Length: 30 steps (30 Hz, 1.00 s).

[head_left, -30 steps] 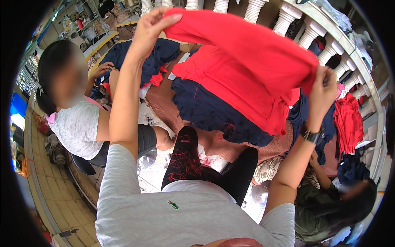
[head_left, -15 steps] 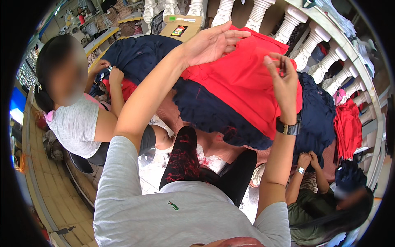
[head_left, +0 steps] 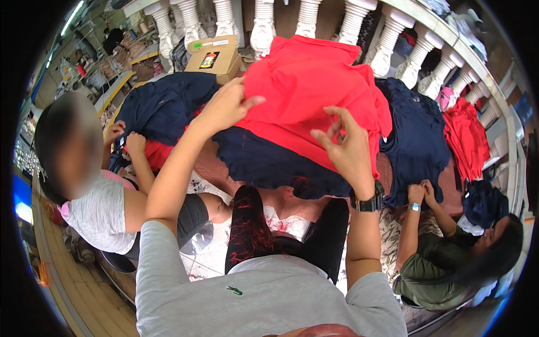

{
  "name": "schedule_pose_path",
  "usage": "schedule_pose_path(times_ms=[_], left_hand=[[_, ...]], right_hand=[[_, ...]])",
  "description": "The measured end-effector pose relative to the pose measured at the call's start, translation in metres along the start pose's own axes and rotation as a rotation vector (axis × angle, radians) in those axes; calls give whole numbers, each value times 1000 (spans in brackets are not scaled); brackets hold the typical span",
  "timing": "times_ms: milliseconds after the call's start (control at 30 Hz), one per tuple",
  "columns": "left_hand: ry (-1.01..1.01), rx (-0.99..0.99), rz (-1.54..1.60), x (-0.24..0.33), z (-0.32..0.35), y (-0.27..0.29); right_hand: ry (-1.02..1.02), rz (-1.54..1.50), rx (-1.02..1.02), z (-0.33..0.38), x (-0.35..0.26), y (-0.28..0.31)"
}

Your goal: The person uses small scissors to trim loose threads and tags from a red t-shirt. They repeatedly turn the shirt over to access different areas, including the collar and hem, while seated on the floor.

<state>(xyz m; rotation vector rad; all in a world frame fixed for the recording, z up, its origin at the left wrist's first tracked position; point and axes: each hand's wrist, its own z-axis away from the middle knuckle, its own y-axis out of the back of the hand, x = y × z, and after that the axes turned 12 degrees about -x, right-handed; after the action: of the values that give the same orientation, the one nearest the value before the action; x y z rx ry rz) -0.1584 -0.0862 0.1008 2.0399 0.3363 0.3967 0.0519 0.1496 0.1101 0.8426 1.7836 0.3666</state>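
Note:
A bright red garment [head_left: 314,90] lies spread over dark navy garments [head_left: 269,163] in front of me, its upper layer raised in loose folds. My left hand [head_left: 224,106] is at its left edge, thumb stretched out apart; the fingertips are hidden by the cloth. Over the red cloth's lower right part, my right hand [head_left: 349,143] has its fingers curled. Something small and greyish shows within them, too small to name. Loose red threads [head_left: 250,247] cling to my dark trouser leg.
At left, a person [head_left: 92,208] works near navy cloth; another person [head_left: 449,258] handles navy fabric at right. An open cardboard box [head_left: 216,64] stands beyond my left hand. White balusters [head_left: 263,28] line the far side. More red cloth [head_left: 466,132] hangs at right.
My left hand has come down and left, turning from palm-up to the garment's edge. My right hand has moved left and lower. The red garment's upper layer has shifted and bunched up.

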Motion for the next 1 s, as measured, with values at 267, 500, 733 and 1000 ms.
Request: schedule_pose_path(times_ms=[267,500,733,1000], left_hand=[[93,370,941,-4,-44,46],[-161,689,978,32,-52,147],[-349,706,882,102,-62,210],[-374,704,908,40,-83,193]], right_hand=[[-305,271,235,-10,75,37],[137,-29,576,-30,14,103],[669,-98,809,-38,-71,152],[778,-104,1017,-83,-50,132]])
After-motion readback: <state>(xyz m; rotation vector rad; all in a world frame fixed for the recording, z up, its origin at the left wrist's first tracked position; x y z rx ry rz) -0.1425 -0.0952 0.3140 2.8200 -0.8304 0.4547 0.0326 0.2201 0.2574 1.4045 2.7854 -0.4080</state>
